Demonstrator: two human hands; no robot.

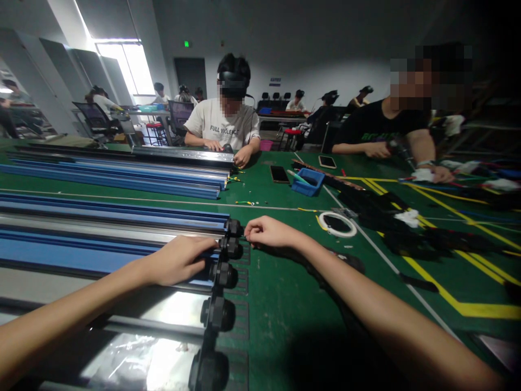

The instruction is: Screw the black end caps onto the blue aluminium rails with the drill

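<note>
Your left hand [179,259] lies flat and open on the long blue rails [101,239]. Your right hand [266,232] pinches shut on a black knob [234,228] at their end, on the green bench [280,304] in a big room.

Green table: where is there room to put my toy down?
Bare green table lies between the black knobs and the right hand's forearm. Another patch sits between the white ring and blue tray. The right side is crowded with black cables.

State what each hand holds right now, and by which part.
The left hand lies flat on the blue rail near its end, pressing rather than gripping. The right hand pinches something tiny at the top black knob; what it is cannot be told.
</note>
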